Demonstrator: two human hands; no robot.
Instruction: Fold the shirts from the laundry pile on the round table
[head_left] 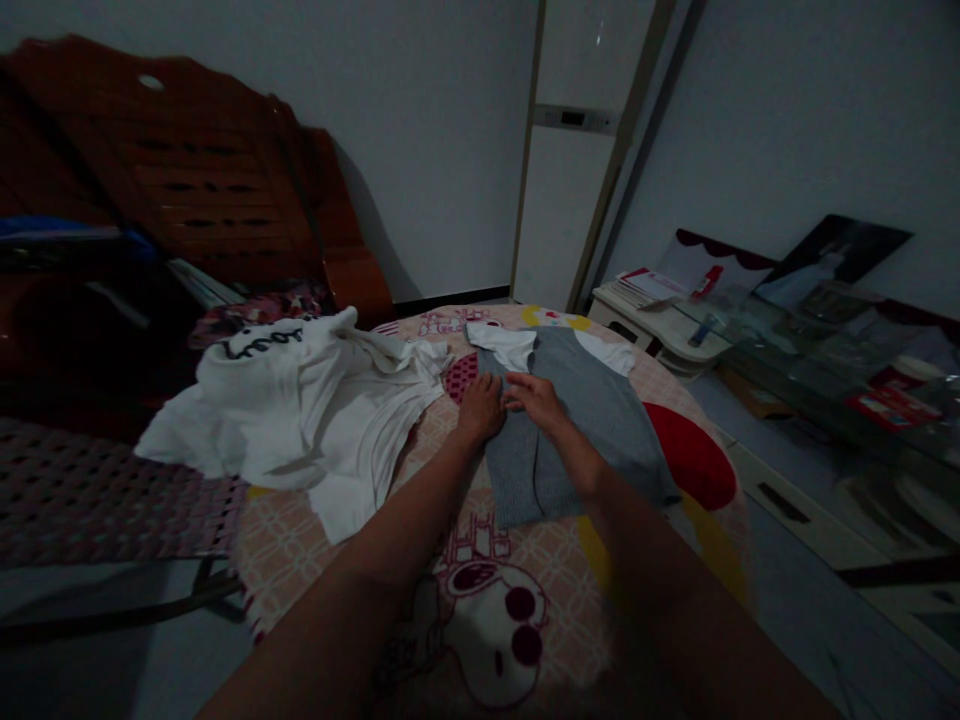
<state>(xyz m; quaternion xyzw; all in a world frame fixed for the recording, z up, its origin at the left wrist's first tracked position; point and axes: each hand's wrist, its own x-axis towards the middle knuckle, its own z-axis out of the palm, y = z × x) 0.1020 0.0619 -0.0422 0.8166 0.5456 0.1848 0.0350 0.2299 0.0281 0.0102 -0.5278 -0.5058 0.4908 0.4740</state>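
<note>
A grey knit garment [600,425] with white short sleeves lies spread on the round table, one white sleeve [510,347] folded inward over its upper left part. My left hand [482,407] rests on the garment's left edge, fingers lying flat on the cloth. Close beside it, my right hand [538,400] is over the grey front, its fingers apart and pointing left. No thing shows in either hand. To the left, a crumpled white garment [300,400] with dark lettering hangs partly over the table's edge.
A patterned cloth [555,570] covers the table. A carved wooden bench [195,180] and a woven seat [112,490] stand at left. Behind is a tall white cabinet-like unit [562,170]. Along the right wall runs a glass-topped stand [810,370] with papers and boxes.
</note>
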